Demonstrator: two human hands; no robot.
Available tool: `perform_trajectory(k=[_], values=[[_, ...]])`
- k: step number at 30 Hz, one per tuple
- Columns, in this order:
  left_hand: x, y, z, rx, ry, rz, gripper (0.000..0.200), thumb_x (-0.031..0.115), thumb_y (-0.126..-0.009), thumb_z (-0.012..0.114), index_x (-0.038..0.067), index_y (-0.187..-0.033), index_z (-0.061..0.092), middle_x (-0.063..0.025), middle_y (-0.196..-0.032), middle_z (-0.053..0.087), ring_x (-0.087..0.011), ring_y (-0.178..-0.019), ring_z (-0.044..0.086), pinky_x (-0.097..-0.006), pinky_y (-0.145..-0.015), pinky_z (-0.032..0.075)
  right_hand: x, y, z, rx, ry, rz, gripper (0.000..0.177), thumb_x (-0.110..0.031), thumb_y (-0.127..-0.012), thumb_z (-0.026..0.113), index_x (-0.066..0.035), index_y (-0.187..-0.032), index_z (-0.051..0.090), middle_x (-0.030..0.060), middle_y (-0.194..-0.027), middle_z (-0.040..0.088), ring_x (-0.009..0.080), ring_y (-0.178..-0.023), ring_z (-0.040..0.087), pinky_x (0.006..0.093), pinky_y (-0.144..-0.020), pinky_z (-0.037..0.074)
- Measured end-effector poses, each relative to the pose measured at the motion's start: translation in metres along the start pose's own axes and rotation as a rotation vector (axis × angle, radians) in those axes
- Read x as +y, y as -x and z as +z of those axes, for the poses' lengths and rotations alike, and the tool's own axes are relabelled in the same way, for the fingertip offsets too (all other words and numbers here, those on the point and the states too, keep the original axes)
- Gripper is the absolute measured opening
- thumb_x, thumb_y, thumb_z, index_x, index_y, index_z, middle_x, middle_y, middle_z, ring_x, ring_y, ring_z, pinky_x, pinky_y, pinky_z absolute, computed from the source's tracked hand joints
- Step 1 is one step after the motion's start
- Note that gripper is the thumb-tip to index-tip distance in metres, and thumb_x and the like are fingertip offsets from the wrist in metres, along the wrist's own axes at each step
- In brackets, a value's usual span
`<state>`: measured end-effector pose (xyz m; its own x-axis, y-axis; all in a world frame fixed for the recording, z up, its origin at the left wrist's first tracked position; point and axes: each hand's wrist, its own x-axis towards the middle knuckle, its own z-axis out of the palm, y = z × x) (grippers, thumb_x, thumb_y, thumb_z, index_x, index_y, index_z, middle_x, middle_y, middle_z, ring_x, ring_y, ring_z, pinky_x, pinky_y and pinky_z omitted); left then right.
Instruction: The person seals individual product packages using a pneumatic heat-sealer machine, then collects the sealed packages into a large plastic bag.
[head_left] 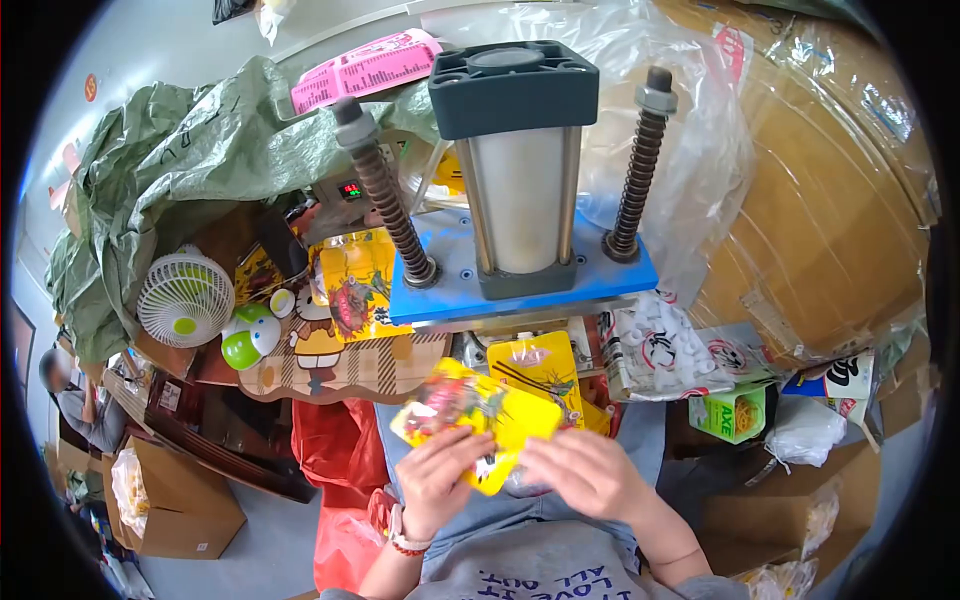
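In front of my body, a yellow printed packaging pouch [475, 400] is held tilted, slightly blurred. My left hand [440, 480] is closed on its lower left edge, thumb side hidden behind. At the right edge of the pouch, the fingers of my right hand [585, 472] are bent and pressed together on it. Just beyond, another yellow pouch [540, 365] lies under the press [520, 190], which has a blue plate [620, 280] and spring-wrapped rods. More yellow pouches [355, 285] lie to the left of the press.
A white fan [185, 298] and a green-and-white round object [250, 337] stand at the left. A green box [727, 415] and a white plastic bag [808, 430] are at the right. Red plastic [335, 450] hangs below the patterned board [385, 365]. A person [90, 410] sits far left.
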<state>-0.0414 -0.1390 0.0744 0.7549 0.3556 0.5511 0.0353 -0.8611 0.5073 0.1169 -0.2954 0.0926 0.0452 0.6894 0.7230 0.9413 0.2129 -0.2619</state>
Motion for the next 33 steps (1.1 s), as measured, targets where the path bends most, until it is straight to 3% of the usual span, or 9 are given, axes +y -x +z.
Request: perform_trajectory(k=[4, 11, 16, 23, 26, 28, 29, 31, 33], values=[[0.015, -0.002, -0.004, -0.061, 0.272, 0.101, 0.033, -0.005, -0.07, 0.068, 0.006, -0.1, 0.074, -0.01, -0.095, 0.074, -0.0237, -0.083, 0.073, -0.0318, -0.073, 0.058, -0.009, -0.005, -0.024, 0.031, -0.05, 0.037, 0.039, -0.02, -0.076, 0.08, -0.005, -0.111, 0.07, 0.005, -0.107, 0.069, 0.0203, -0.094, 0.064, 0.0349, -0.075, 0.052], [-0.046, 0.007, 0.099, -0.187, 0.836, -0.84, 0.023, 0.02, -0.093, 0.068, -0.003, -0.091, 0.071, -0.0028, -0.079, 0.071, -0.0062, -0.064, 0.063, -0.0212, -0.055, 0.049, 0.03, 0.018, -0.025, -0.035, 0.098, 0.433, 0.053, -0.024, -0.092, 0.064, 0.001, -0.136, 0.05, 0.0179, -0.133, 0.054, 0.0362, -0.119, 0.052, 0.0456, -0.104, 0.036], [-0.059, -0.054, 0.101, -0.036, 1.216, -1.02, 0.023, 0.014, -0.092, 0.068, -0.007, -0.099, 0.068, -0.0122, -0.092, 0.072, -0.016, -0.074, 0.07, -0.0269, -0.065, 0.056, 0.059, 0.037, -0.05, 0.195, 0.178, 0.649, 0.034, -0.021, -0.097, 0.055, 0.0, -0.124, 0.058, 0.0187, -0.122, 0.06, 0.0368, -0.115, 0.054, 0.0435, -0.103, 0.037], [-0.066, -0.06, 0.105, -0.063, 1.234, -1.016, 0.025, 0.019, -0.092, 0.069, -0.005, -0.098, 0.068, -0.0086, -0.092, 0.072, -0.012, -0.077, 0.068, -0.0246, -0.067, 0.053, 0.102, 0.093, -0.008, -0.127, 0.402, 0.791, 0.024, -0.019, -0.099, 0.048, 0.0, -0.093, 0.062, 0.0156, -0.097, 0.06, 0.0371, -0.092, 0.055, 0.0438, -0.082, 0.04], [-0.096, -0.065, 0.065, -0.524, 0.558, -0.839, 0.031, 0.022, -0.094, 0.065, -0.008, -0.101, 0.067, -0.0106, -0.09, 0.072, -0.0135, -0.076, 0.068, -0.0247, -0.066, 0.054, 0.096, 0.087, -0.024, -0.121, 0.195, 0.744, 0.017, -0.016, -0.094, 0.055, -0.001, -0.099, 0.064, 0.014, -0.096, 0.061, 0.0356, -0.093, 0.055, 0.0425, -0.086, 0.04], [-0.138, -0.061, 0.047, -0.048, 0.433, -0.813, 0.025, 0.019, -0.091, 0.067, -0.005, -0.087, 0.071, -0.0089, -0.071, 0.071, -0.0195, -0.062, 0.069, -0.0315, -0.059, 0.055, 0.094, 0.086, -0.032, -0.082, 0.151, 0.735, 0.016, -0.014, -0.092, 0.059, -0.002, -0.102, 0.064, 0.0134, -0.096, 0.062, 0.0342, -0.093, 0.056, 0.0411, -0.087, 0.041], [-0.145, -0.079, 0.03, 0.001, -0.246, -0.683, 0.022, 0.016, -0.089, 0.065, -0.002, -0.101, 0.07, -0.0143, -0.097, 0.073, -0.0316, -0.087, 0.071, -0.0372, -0.076, 0.056, 0.092, 0.087, -0.032, -0.058, 0.103, 0.738, 0.017, -0.012, -0.091, 0.062, -0.003, -0.104, 0.065, 0.0127, -0.096, 0.062, 0.0329, -0.093, 0.056, 0.0396, -0.087, 0.042], [-0.19, -0.096, 0.026, 0.188, -0.653, -0.197, 0.046, 0.024, -0.09, 0.058, 0.006, -0.132, 0.056, -0.0176, -0.139, 0.053, -0.0403, -0.129, 0.048, -0.0527, -0.104, 0.04, 0.084, 0.072, -0.035, 0.056, -0.037, 0.784, 0.024, -0.008, -0.084, 0.068, -0.005, -0.107, 0.064, 0.012, -0.096, 0.063, 0.0299, -0.086, 0.06, 0.0355, -0.078, 0.047], [-0.236, -0.114, 0.041, 0.067, -0.724, -0.2, 0.056, 0.029, -0.09, 0.054, 0.011, -0.142, 0.044, -0.0157, -0.15, 0.037, -0.0397, -0.139, 0.031, -0.059, -0.109, 0.026, 0.043, 0.025, -0.042, 0.12, -0.105, 0.71, 0.027, -0.01, -0.079, 0.074, -0.006, -0.103, 0.065, 0.0119, -0.092, 0.065, 0.0288, -0.077, 0.062, 0.0348, -0.071, 0.05]])
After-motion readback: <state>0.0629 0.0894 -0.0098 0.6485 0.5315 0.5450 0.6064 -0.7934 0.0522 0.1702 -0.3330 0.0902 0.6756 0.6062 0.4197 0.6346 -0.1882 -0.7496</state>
